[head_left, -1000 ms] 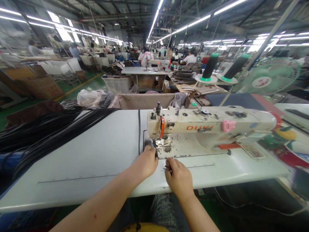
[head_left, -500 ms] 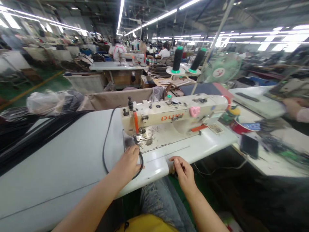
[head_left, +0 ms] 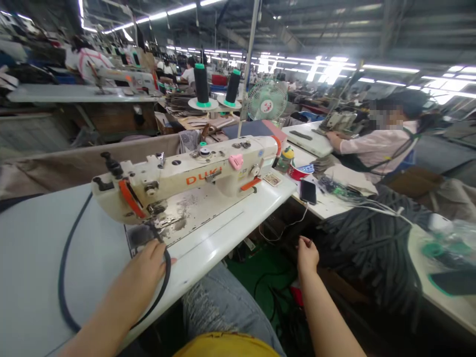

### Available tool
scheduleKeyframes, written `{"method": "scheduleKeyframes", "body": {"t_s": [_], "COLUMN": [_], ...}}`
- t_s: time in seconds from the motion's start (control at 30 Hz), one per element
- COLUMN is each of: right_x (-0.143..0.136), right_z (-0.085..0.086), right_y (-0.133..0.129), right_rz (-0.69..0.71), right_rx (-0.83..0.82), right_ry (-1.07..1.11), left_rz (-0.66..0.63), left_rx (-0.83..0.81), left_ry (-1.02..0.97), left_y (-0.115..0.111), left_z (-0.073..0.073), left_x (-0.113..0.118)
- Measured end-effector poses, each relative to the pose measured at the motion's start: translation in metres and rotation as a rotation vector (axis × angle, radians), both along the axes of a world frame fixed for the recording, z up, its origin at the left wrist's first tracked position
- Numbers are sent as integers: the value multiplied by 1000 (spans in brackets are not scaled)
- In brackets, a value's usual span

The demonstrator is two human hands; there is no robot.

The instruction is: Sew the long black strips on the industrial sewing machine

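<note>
A cream sewing machine (head_left: 208, 173) with an orange lever stands on a white table (head_left: 223, 225). My left hand (head_left: 143, 275) lies at the table's near edge just in front of the needle area, its fingers closed on a dark cord (head_left: 67, 270) that loops out over the table to the left and bends round the hand on the right. Beyond the table's right edge, above the dark gap, my right hand (head_left: 308, 255) is closed. A small dark bit shows at its fingertips, too small to make out.
On the side table are a phone (head_left: 308, 191) with a white cable, a red tin (head_left: 299, 172) and scraps. A big bundle of dark strips (head_left: 375, 248) hangs at the right. A person (head_left: 386, 139) sits beyond it. Thread cones (head_left: 202, 85) and a fan (head_left: 267, 101) stand behind the machine.
The view has swung to the right. My right hand has moved right, away from the table's edge, toward the strips. My left hand stays by the needle area with the cord.
</note>
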State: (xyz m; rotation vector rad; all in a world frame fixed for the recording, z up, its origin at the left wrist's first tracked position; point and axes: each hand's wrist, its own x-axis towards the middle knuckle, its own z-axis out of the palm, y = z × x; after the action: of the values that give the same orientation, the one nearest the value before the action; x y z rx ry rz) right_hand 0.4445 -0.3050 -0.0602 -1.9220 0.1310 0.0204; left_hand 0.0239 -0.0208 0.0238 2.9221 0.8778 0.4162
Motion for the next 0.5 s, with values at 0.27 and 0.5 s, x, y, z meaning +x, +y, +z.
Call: {"method": "scheduleKeyframes", "body": {"t_s": [0.27,0.5], "right_x": [54,81], "right_z": [7,19], "right_y": [-2,5], "right_rz": [-174,-222], "right_rx": [185,303], "right_ry": [82,127], "left_rz": [20,-10], "left_rx": [57,110], "left_ry": [-33,-45], "left_y": [2,5], "left_z": [-11,-18], "left_x": [-1,-2]}}
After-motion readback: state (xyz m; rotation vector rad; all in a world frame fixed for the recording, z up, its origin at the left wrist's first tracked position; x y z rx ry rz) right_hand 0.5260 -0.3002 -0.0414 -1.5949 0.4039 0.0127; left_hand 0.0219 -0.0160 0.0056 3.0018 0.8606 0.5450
